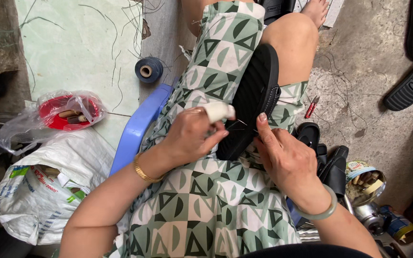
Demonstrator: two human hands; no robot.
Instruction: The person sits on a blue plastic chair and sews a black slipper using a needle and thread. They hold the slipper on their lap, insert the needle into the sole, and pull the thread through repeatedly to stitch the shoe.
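Observation:
A black sandal point(255, 91) lies sole-up across my lap, on a green and white patterned garment. My left hand point(192, 136) presses against the sandal's near edge; its forefinger wears a white wrap and pinches a thin needle at the sole's rim. My right hand point(283, 153) steadies the sandal's near end from the right, thumb pointing up along the sole. A gold bangle circles my left wrist and a pale green bangle my right.
A dark blue thread spool point(149, 69) stands on the floor to the left. A red bowl in a plastic bag point(65, 112) and a white sack point(48, 191) lie further left. Red snips point(310, 107), more black sandals point(328, 157) and an open tin point(365, 180) sit right.

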